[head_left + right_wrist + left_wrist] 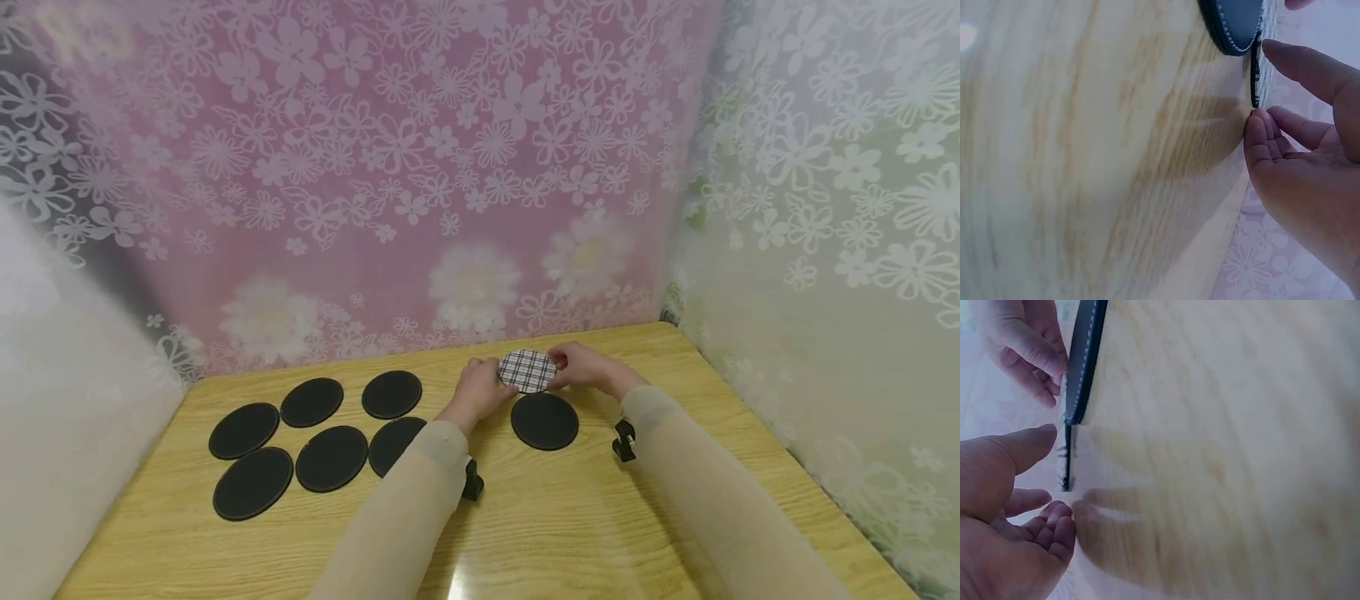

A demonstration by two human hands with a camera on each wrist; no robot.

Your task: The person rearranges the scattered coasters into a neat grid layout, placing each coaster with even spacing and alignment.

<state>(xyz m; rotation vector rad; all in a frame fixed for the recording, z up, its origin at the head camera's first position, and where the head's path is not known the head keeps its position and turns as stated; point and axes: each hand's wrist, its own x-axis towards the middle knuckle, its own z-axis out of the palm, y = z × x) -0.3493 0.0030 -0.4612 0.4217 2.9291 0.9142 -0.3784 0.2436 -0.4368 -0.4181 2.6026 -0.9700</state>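
A round coaster with a black-and-white plaid face lies between my hands near the table's back edge, its dark rim seen edge-on in both wrist views. My left hand holds its left side, thumb at the front edge and fingers curled toward the rim. On the opposite side my right hand pinches the rim, with its thumb beside the plaid face and its fingertips at the edge. Just in front of the plaid coaster lies a black coaster with light edge stitching.
Several black coasters lie in two rows at the left of the wooden table, among them one in the front row and one at the back. My left forearm partly covers another. A flowered pink curtain hangs behind the table.
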